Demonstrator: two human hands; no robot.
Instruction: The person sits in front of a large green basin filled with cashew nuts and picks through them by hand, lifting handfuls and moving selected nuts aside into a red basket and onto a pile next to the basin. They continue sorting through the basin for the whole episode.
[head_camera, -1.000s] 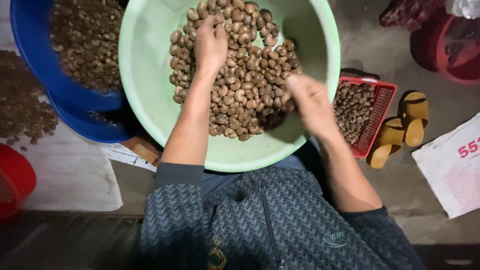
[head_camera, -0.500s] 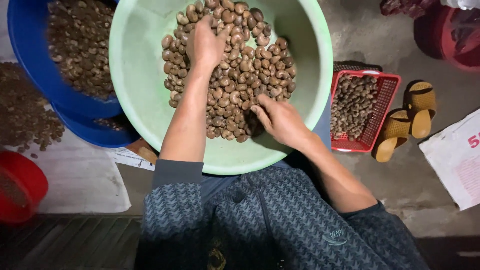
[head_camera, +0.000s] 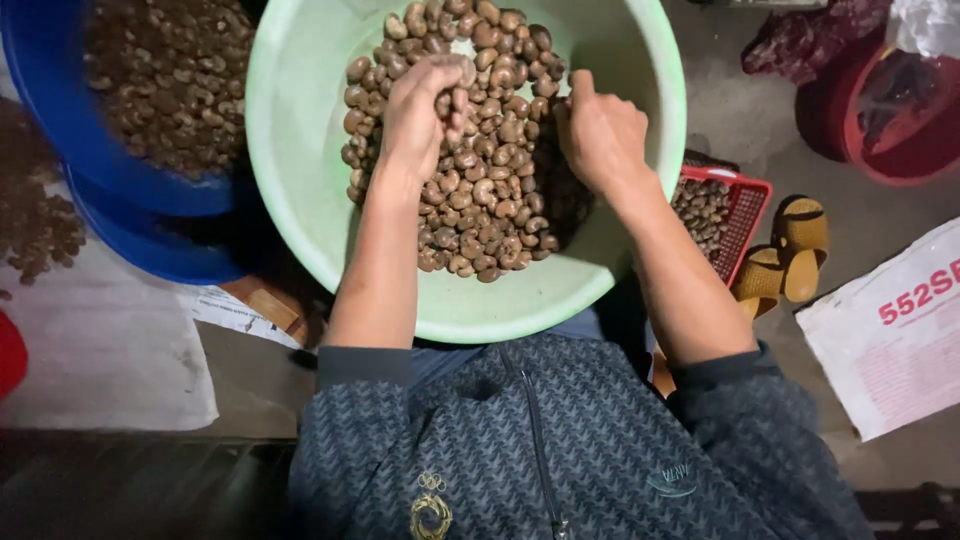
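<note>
We are gripping nuts (head_camera: 480, 190) in left hand (head_camera: 425, 110) over green basin (head_camera: 300, 150), sorting; right hand (head_camera: 600, 130) curling half-closed, perhaps pinching one; blue tub (head_camera: 60, 130) waiting left.

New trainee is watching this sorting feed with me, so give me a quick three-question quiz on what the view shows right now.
1. True or false: both hands are inside the green basin.
2. Which hand has nuts gripped in its curled fingers? A) left hand B) right hand
3. Fill in: the small basket of nuts, on the person's right, is coloured ____.

Key
1. True: the left hand and right hand are both over the nuts.
2. A; the right hand is closed, and any contents are hidden.
3. Red.
</note>
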